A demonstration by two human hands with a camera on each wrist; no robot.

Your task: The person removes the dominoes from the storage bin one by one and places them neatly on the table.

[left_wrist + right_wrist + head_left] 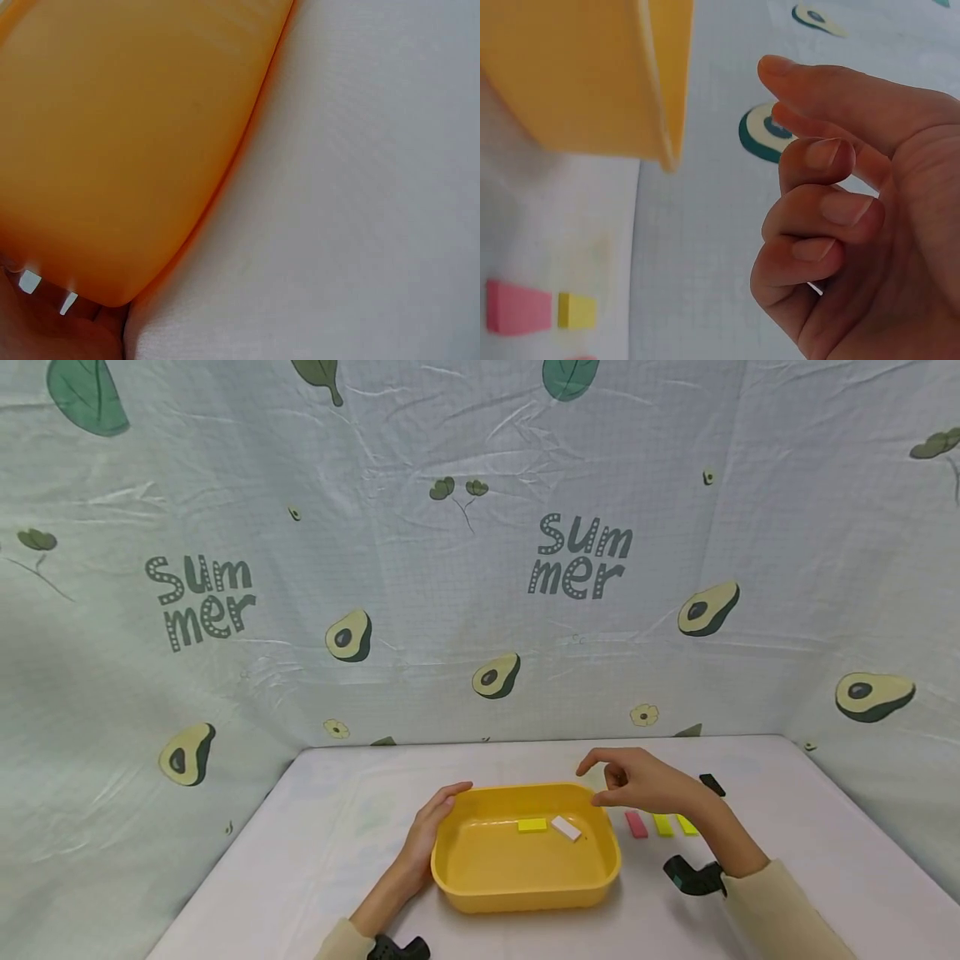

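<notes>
A yellow plastic tub (525,902) stands on the table, a small yellow block (532,826) and a white block (566,828) lying inside on its floor. My left hand (427,835) holds the tub's left side, fingers along the outer wall and thumb at the rim. In the left wrist view its fingers show only in part, against the tub wall (127,150). Over the far right corner of the tub is my right hand (637,779), nothing in it. Its thumb and index finger are spread apart; the other fingers (810,210) curl toward the palm.
Right of the tub, a pink block (636,824) and yellow blocks (663,825) lie on the table, partly behind the right forearm. A black object (712,785) sits beyond that wrist. A printed cloth (420,568) hangs behind the table's far edge.
</notes>
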